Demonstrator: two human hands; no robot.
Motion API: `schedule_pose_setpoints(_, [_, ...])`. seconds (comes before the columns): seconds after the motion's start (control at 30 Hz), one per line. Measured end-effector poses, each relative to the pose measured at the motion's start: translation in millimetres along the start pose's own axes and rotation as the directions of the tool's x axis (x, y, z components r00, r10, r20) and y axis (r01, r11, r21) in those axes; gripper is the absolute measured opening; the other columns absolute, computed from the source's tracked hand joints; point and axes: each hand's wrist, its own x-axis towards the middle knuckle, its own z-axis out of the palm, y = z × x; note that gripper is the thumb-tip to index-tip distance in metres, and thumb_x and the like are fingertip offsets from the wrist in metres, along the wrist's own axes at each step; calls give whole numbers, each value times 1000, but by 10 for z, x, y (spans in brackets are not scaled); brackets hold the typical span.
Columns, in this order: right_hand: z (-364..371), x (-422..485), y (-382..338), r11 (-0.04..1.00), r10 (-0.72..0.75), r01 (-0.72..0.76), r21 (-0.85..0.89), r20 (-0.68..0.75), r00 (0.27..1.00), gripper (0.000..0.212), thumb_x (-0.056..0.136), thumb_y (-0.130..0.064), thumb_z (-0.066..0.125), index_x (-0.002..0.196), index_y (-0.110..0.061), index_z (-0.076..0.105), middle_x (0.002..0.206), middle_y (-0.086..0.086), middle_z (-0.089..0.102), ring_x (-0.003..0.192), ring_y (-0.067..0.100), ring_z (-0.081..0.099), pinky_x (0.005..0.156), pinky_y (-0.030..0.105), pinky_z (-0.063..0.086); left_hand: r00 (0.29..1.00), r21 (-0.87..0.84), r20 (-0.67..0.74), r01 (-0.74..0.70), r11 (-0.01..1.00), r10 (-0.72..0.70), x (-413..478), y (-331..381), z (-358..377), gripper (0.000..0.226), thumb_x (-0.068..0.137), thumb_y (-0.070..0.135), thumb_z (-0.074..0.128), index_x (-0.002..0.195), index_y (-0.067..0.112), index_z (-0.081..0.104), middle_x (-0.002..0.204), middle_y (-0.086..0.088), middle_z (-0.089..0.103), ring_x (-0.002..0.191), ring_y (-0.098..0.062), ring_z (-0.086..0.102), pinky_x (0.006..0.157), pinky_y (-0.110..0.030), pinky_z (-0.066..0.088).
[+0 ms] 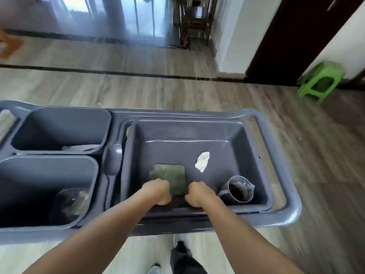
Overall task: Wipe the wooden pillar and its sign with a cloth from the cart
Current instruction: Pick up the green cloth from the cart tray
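Early stage: left hand (158, 191) and right hand (198, 194), both fisted, grip folded green cloth (170, 177) at tub's (254, 147) 6 o'clock edge; pillar unseen, wiping not started.

Pale wood-grain plank floor (138, 89), crossed by a dark strip at eleven. Bright glazed windows (110, 14) at twelve. Dark wooden stand (194, 22) at one. White wall (235, 34), dark brown door (292, 36), small green plastic stool (321, 81) at two.

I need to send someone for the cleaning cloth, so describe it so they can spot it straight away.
Find the grey cart and look in its wide right tray. The green cloth lies folded flat near the front, beside a crumpled white wad and a tipped grey cup; it is the only green thing there.
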Motion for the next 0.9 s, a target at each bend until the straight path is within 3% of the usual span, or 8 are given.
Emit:
schedule_pose_setpoints(0.1, [81,242,60,999,20,-15,-36,130,991,40,94,-26,53,129,-9,61,135,16,60,117,37,60,91,39,52,995,-99,28,93,991,-91,157,11,84,44,90,30,51,129,11,59,133,-13,64,117,-35,63,90,-41,53])
schedule_pose_setpoints(0.2, [150,491,124,998,13,-28,63,229,973,47,92,-25,54,137,-9,54,140,17,56,121,36,58,98,39,52,972,-316,-30,210,925,-231,320,10,196,57,85,25,54,139,9,48,140,-17,56,125,-39,56,97,-45,53])
schedule_pose_setpoints(0.33, [236,804,164,981,50,-64,182,80,996,51,93,-27,59,137,-7,41,141,20,47,128,40,52,101,42,47,864,-519,-131,358,776,-486,516,-12,286,56,84,16,57,136,6,38,141,-19,38,131,-45,38,98,-53,48])
schedule_pose_setpoints(0.47, [295,1070,32,928,125,-104,358,-35,992,51,94,-30,61,135,-6,44,139,20,51,125,41,55,98,43,48,812,-721,16,414,556,-583,746,-152,382,65,89,24,66,140,-1,36,145,-28,41,132,-49,46,108,-50,41])
schedule_pose_setpoints(0.6, [311,1216,-126,692,239,-209,691,54,970,31,86,-22,68,111,-9,55,115,17,68,104,36,66,84,39,53,734,-890,180,405,210,-655,848,-281,453,62,80,30,78,128,-1,53,127,-24,64,117,-42,63,92,-40,52])
schedule_pose_setpoints(0.7, [316,1180,-148,436,138,-320,841,289,947,11,86,-7,68,91,-14,61,107,14,70,87,27,66,72,36,54,771,-944,298,326,-53,-563,863,-311,518,41,79,21,80,108,-4,68,91,-17,72,86,-33,69,75,-38,58])
schedule_pose_setpoints(0.77, [281,1099,-160,311,62,-352,883,351,934,23,86,1,63,103,-13,63,110,15,71,93,28,67,77,39,57,809,-942,334,299,-150,-484,839,-298,501,27,81,12,76,101,-4,69,74,-12,66,71,-28,64,65,-35,54])
schedule_pose_setpoints(0.9, [122,763,-158,226,70,-265,937,256,964,35,80,2,58,113,-6,65,102,17,72,89,30,65,72,35,54,873,-950,303,245,-193,-382,657,-252,362,11,81,11,68,89,5,64,74,-11,64,71,-26,63,63,-34,57])
